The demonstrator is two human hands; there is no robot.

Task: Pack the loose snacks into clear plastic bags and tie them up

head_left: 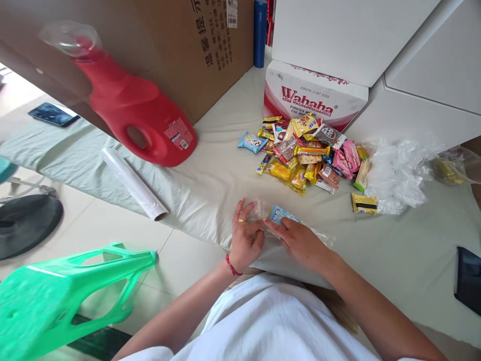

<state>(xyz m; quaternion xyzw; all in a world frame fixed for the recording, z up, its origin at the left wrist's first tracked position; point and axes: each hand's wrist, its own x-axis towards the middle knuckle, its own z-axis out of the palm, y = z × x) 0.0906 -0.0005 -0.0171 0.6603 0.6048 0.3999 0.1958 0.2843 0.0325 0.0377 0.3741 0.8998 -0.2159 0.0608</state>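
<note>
At lower centre, two hands — left hand [246, 235] and right hand [298, 240] — grip one clear plastic bag [263, 213] holding one blue snack packet [280, 214].

Bare cloth lies between the hands and the snack pile [306, 153]; red jug [139, 113] stands left.

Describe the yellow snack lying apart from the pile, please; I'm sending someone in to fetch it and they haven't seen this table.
Find the white Wahaha carton at the back; a heap of snack packets lies before it. Right of the heap, beside crumpled clear plastic, sits a yellow packet. It lies alone, marked by a dark stripe.
</note>
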